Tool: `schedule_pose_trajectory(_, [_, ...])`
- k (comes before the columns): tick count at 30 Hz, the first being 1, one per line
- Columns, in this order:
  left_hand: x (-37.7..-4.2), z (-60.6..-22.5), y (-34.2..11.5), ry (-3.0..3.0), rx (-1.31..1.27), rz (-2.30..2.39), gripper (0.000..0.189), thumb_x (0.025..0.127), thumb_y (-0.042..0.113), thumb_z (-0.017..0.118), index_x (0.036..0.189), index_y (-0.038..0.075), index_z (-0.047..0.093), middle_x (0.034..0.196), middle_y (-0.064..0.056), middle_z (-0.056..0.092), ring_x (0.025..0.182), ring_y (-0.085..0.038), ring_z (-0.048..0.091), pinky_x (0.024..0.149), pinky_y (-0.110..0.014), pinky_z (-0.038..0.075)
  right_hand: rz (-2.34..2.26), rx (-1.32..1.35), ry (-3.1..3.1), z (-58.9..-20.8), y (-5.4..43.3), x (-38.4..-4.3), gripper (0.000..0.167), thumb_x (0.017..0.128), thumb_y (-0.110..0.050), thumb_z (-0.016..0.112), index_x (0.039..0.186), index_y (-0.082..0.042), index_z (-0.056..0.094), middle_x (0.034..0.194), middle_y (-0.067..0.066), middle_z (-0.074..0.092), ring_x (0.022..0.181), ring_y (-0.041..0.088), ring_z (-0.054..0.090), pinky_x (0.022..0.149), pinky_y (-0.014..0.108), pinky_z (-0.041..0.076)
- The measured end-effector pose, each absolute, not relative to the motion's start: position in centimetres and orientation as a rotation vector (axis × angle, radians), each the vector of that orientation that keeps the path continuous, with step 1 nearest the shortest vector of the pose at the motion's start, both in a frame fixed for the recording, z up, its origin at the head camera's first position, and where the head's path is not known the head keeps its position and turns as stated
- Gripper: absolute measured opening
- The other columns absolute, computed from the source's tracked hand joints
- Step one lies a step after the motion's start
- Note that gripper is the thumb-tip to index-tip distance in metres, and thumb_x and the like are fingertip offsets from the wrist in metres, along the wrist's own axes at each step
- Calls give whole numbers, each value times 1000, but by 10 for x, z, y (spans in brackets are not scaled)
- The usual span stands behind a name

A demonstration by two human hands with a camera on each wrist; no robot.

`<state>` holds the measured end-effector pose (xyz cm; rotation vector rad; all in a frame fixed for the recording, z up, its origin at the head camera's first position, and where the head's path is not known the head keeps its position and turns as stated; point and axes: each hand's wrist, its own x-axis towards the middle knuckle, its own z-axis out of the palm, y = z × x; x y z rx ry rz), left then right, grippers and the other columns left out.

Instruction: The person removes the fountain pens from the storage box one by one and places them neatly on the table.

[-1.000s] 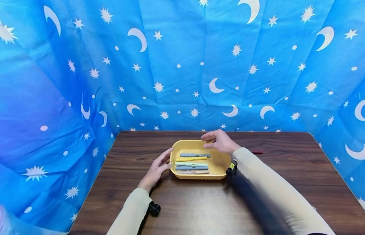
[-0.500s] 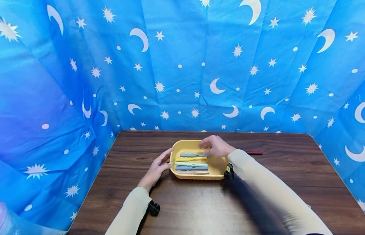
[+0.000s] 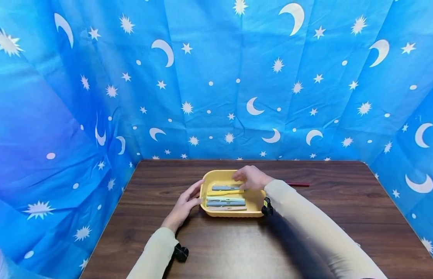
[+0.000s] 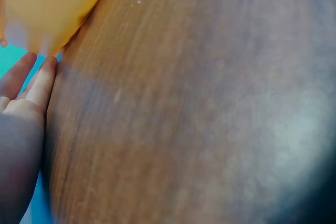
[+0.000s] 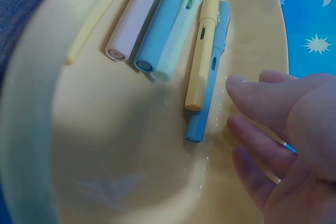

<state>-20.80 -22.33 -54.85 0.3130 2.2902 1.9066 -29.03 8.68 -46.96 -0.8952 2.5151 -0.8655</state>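
Note:
A yellow tray stands on the table with several capped pens lying side by side in it. My left hand touches the tray's left side with extended fingers. Over the back right part of the tray is my right hand, its fingers loosely bent and holding nothing. Nearest to those fingers, in the right wrist view, lie a yellow pen and a blue pen partly under it. Farther off are a mint pen, another blue pen and a pale pink pen.
A dark red stick-like thing lies on the wooden table right of the tray, partly behind the right sleeve. Behind the table hangs a blue cloth with moons and stars.
My right hand has moved left and lower over the tray, closer to the pens. The left hand keeps its place at the tray's side. The head view has tilted slightly.

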Motion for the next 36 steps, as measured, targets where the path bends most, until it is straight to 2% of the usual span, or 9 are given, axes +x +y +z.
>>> schedule_pose_trajectory(5, [-205,-551,-225,2288,303,1906,65,101,7,61,161,28,44,168,1,38,155,-24,36,125,-51,32,-806,-905,2543,-474,84,-286,48,90,1,79,137,-1,68,135,13,71,125,29,68,105,44,56])
schedule_pose_trajectory(11, [-204,-550,-226,2287,338,1906,66,102,7,60,163,25,41,169,-4,36,155,-30,35,124,-55,32,-763,-940,2561,-478,83,-284,46,89,4,79,134,-1,69,131,13,73,121,29,70,103,44,57])
schedule_pose_trajectory(21, [-204,-551,-224,2272,357,1925,67,101,4,59,163,22,41,169,-8,37,154,-32,36,124,-55,32,-661,-956,2593,-483,84,-285,48,85,12,78,131,-2,71,116,13,78,107,27,74,92,40,61])
schedule_pose_trajectory(26, [-207,-553,-224,2284,372,1928,67,100,3,59,162,23,42,168,-6,39,153,-30,38,124,-52,33,-675,-953,2583,-481,85,-284,49,86,14,76,132,-1,70,113,16,78,106,28,75,90,42,62])
schedule_pose_trajectory(32, [-209,-554,-224,2304,357,1922,67,100,4,60,161,26,44,166,-3,41,152,-26,40,121,-39,38,-685,-923,2604,-479,83,-282,45,88,9,78,131,-2,71,113,15,78,106,27,75,91,42,62])
schedule_pose_trajectory(36, [-209,-553,-224,2304,349,1926,67,100,5,60,162,24,44,167,-6,40,152,-29,39,122,-43,37,-659,-907,2644,-482,80,-283,40,88,5,80,126,-3,74,112,13,78,106,27,75,92,43,62])
